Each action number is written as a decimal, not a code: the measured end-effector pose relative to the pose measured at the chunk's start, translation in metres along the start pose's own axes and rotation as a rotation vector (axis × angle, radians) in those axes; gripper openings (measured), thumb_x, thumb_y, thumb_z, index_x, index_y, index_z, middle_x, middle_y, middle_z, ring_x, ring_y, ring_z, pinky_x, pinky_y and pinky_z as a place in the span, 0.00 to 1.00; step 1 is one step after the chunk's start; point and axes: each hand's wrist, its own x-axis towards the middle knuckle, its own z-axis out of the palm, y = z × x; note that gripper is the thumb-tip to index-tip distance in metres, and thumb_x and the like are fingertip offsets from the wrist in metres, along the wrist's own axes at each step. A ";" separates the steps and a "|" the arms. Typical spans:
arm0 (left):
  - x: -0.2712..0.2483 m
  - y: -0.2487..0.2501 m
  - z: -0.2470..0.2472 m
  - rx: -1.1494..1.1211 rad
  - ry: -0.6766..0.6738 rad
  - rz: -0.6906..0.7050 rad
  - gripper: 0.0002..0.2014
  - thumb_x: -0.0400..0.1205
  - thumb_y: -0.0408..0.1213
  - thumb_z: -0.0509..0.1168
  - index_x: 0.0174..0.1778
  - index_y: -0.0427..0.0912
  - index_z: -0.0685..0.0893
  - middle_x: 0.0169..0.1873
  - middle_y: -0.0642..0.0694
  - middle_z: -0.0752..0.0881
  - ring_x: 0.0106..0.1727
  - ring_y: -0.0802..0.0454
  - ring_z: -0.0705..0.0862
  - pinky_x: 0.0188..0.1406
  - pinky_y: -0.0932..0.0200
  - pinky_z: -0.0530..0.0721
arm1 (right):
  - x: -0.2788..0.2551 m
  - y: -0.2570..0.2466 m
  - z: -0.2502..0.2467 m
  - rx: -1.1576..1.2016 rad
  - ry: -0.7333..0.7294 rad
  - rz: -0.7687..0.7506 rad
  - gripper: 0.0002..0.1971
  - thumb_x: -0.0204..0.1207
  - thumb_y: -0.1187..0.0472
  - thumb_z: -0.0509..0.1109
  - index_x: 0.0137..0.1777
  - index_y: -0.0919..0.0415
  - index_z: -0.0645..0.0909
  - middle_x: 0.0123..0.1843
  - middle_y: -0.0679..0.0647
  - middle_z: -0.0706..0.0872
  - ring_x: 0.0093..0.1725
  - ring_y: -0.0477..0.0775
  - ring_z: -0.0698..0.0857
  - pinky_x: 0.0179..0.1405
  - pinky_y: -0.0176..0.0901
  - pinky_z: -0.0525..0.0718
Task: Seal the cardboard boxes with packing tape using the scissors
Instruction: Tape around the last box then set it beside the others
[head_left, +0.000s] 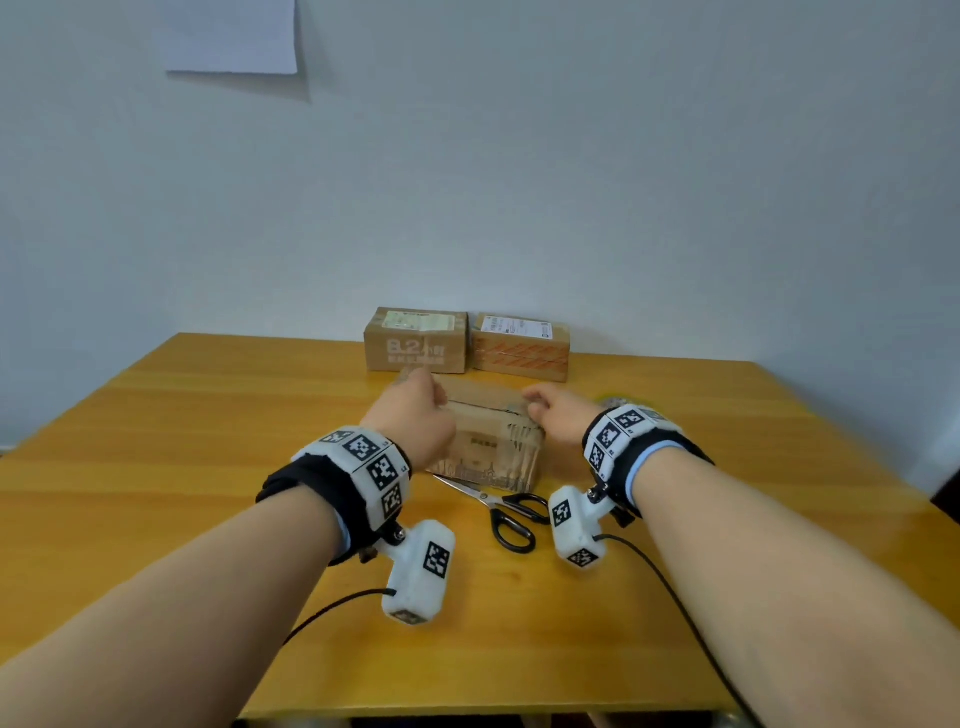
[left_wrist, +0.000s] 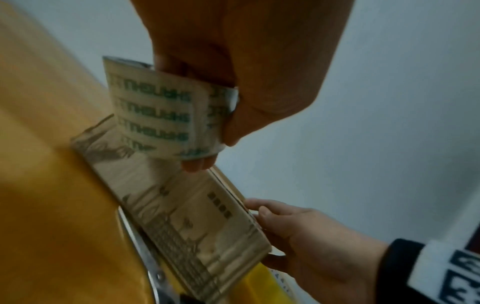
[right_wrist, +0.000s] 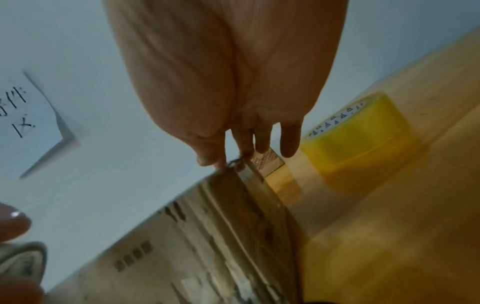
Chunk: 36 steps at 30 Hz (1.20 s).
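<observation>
A worn cardboard box lies mid-table. My left hand hovers over its left end and grips a roll of packing tape with green print. My right hand is at the box's top right corner, where thumb and forefinger pinch the edge at a dark crumpled scrap; the other fingers stay straight. Whether tape runs from the roll to that corner is unclear. Black-handled scissors lie on the table just in front of the box, untouched.
Two more cardboard boxes stand side by side at the back against the wall. A yellow tape roll sits right of the box, behind my right hand. A paper sheet hangs on the wall.
</observation>
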 end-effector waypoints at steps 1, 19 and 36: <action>0.000 -0.002 0.005 -0.033 -0.022 -0.033 0.13 0.78 0.30 0.63 0.55 0.48 0.74 0.43 0.46 0.87 0.41 0.50 0.89 0.39 0.49 0.91 | 0.001 0.000 0.002 -0.014 0.013 0.005 0.21 0.91 0.55 0.55 0.83 0.52 0.68 0.80 0.54 0.76 0.72 0.57 0.81 0.65 0.47 0.80; 0.025 -0.019 -0.032 -0.586 -0.050 -0.263 0.11 0.87 0.25 0.54 0.64 0.37 0.69 0.55 0.29 0.84 0.48 0.37 0.87 0.37 0.49 0.86 | -0.005 -0.039 0.002 -0.259 0.100 0.058 0.09 0.86 0.58 0.62 0.55 0.58 0.84 0.51 0.55 0.88 0.48 0.56 0.87 0.42 0.45 0.85; 0.039 -0.027 -0.018 -0.416 0.012 -0.255 0.10 0.85 0.30 0.61 0.62 0.39 0.79 0.46 0.45 0.79 0.44 0.50 0.77 0.49 0.52 0.78 | -0.022 -0.089 0.012 0.068 -0.139 0.209 0.14 0.86 0.64 0.64 0.57 0.71 0.90 0.44 0.58 0.95 0.46 0.54 0.94 0.55 0.51 0.92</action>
